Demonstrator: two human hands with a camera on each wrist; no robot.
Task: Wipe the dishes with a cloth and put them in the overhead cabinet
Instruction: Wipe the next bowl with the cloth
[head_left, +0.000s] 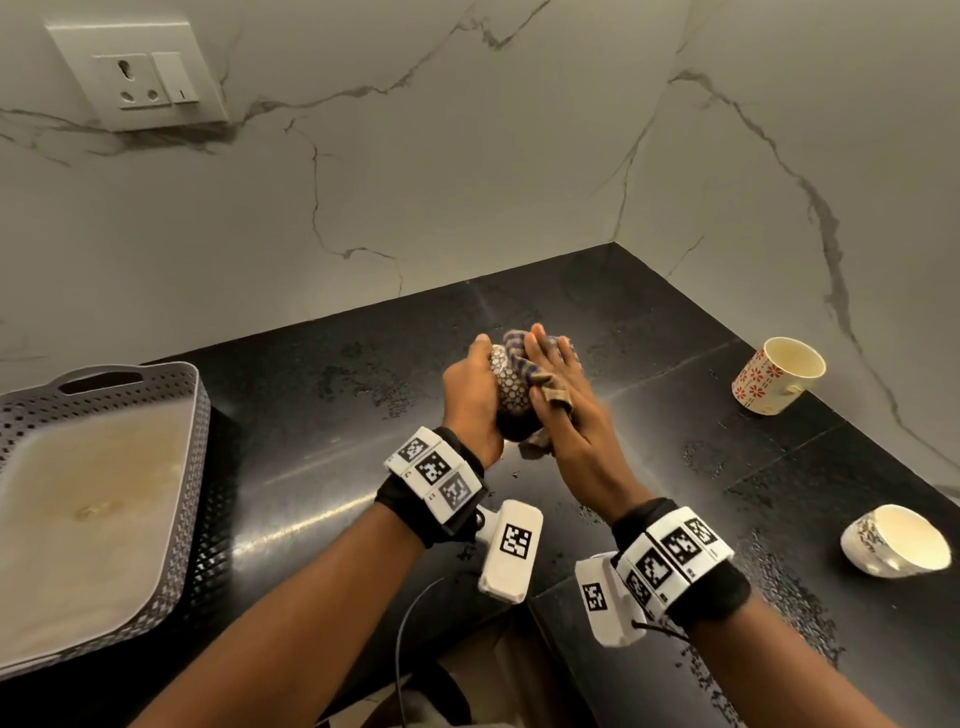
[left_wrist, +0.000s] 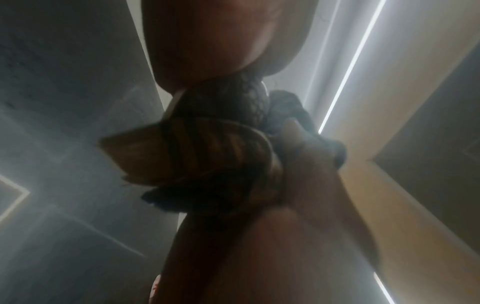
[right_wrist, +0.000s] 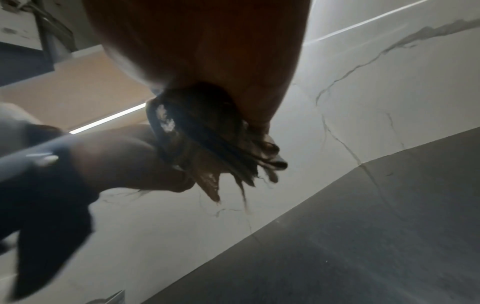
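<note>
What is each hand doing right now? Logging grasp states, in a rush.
Left hand: closed, gripping the patterned cup.
Right hand: open, fingers straight, pressing the cloth against the cup.

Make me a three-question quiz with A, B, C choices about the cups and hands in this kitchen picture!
1. Where is the flowered cup?
A. in the grey basket
B. on the black counter, far right
C. on the wall socket

2. How many cups lie on the counter, not held?
A. two
B. four
C. none

3. What is the left hand doing?
A. hanging free
B. pressing the switch
C. gripping a dotted cup

Answers: B, it rests tipped near the marble wall; A, the flowered cup and a white cup; C, while the right hand presses the cloth against it.
</note>
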